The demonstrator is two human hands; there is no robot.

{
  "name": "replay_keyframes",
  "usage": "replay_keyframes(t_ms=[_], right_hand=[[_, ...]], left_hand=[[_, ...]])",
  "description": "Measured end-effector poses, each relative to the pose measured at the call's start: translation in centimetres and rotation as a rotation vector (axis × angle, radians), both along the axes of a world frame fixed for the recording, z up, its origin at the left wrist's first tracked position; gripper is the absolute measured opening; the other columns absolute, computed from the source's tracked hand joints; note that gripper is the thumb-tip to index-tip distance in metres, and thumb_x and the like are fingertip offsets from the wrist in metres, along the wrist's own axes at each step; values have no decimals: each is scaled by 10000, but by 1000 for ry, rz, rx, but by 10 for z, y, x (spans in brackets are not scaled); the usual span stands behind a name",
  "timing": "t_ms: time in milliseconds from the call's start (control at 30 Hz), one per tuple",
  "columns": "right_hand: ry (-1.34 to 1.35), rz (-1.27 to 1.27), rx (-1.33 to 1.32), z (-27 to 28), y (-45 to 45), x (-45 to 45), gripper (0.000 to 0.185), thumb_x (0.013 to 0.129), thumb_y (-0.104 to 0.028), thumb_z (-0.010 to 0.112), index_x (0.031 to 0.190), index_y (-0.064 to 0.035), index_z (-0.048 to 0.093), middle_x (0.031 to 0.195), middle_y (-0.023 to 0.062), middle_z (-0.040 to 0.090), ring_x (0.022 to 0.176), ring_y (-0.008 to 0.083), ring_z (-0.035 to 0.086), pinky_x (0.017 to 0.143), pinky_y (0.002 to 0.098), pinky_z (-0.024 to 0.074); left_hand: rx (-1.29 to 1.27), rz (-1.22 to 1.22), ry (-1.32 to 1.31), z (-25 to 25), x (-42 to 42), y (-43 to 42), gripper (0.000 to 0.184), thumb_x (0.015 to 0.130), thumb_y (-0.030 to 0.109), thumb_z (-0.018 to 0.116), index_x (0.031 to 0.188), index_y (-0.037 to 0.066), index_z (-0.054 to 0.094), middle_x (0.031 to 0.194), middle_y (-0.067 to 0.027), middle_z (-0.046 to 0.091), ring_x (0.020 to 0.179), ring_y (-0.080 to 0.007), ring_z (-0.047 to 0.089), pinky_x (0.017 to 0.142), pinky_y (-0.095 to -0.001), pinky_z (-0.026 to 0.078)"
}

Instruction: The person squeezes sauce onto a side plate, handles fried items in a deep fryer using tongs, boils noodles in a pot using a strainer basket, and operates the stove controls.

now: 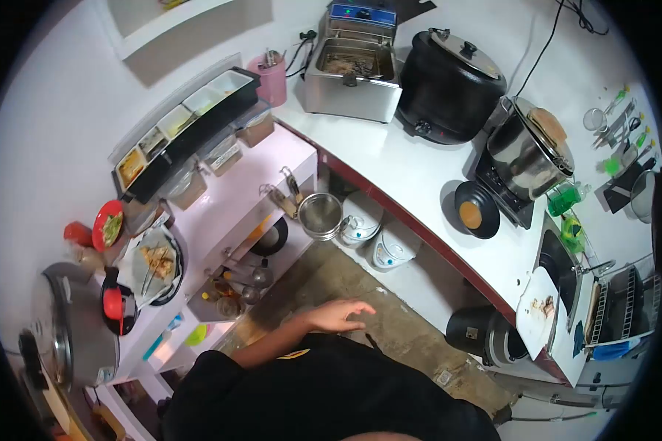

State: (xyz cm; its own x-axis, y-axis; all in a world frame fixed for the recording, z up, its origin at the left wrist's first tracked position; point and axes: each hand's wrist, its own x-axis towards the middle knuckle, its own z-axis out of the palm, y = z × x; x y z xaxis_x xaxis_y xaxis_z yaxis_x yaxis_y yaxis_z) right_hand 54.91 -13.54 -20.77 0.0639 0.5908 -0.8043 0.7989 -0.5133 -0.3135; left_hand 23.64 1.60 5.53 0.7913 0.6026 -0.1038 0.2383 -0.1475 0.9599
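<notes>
One hand, which looks like my left hand (338, 315), is held out in front of my dark shirt, above the floor. Its fingers are apart and nothing is in it. No other hand shows. Ahead of it, a metal strainer (321, 214) hangs at the edge of the pink counter (287, 151). On the white counter (368, 158), a small black pan (488, 223) holds something round and brown. A white board (534, 334) with food scraps lies by the sink at the right.
A steel fryer (353, 95), a black soup kettle (449, 88) and a steel pot (526, 158) stand along the back. A black tray of toppings (191, 140) and a lined bowl of food (154, 268) are at the left. White buckets (394, 248) sit below.
</notes>
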Motion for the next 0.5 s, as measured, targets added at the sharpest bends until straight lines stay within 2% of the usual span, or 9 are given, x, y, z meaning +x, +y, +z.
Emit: replay_keyframes(t_ms=[133,200,267,333,367,400,433,467,500], right_hand=[[172,-32,-134,22,50,-1,156,769,-126,528,800,-4,620,775,105,622,715,203,586,618,321,460],[326,58,-321,42,93,5,143,765,-103,523,786,-1,620,748,99,622,683,186,585,587,313,460],[532,93,-320,98,162,-1,132,761,-79,517,773,2,621,722,93,622,651,169,584,556,304,461],[652,-24,75,174,243,-21,126,756,-55,512,759,5,622,695,87,622,620,152,582,524,296,462],[412,-14,492,252,294,-55,173,821,-121,522,778,17,617,670,78,619,611,129,572,548,288,466],[410,-151,768,290,336,-77,241,863,-192,521,790,17,614,658,79,616,591,111,556,551,283,456],[285,-48,1073,324,384,-92,198,863,-170,528,812,7,599,605,43,574,569,108,544,544,246,438],[188,-60,1247,365,421,-116,160,823,-160,590,871,-8,602,704,85,614,614,115,552,580,273,446],[178,64,1585,377,467,-127,258,768,-109,644,992,-12,562,833,94,607,672,133,562,601,259,450]], left_hand=[[-19,-39,-5,22,-20,54,343,826,183,601,1142,73,527,1074,-83,565,970,-162,549,813,-269,437],[-250,116,-265,29,-40,91,246,858,87,558,1097,33,549,1016,-33,585,933,-96,541,819,-236,431],[-310,258,-426,43,-62,142,193,874,117,541,1047,35,562,966,-15,592,862,-66,537,777,-222,442],[-343,477,-571,48,-73,202,199,881,157,529,1051,57,554,958,-11,588,822,-75,534,748,-230,441],[-455,582,-670,60,-73,233,284,867,255,550,1073,59,539,980,-25,585,859,-98,527,767,-267,437],[-565,684,-733,64,-71,271,384,831,328,590,1095,58,521,1041,-53,573,933,-139,535,782,-283,443],[-622,681,-778,73,-67,303,565,806,425,588,1182,30,442,1130,-115,525,1037,-206,503,851,-349,433],[-704,636,-822,82,-62,335,737,778,481,596,1254,-15,330,1216,-184,441,1096,-272,463,899,-400,416],[-834,618,-858,84,-56,367,840,746,502,623,1273,-46,267,1245,-218,396,1099,-303,458,921,-441,400]])
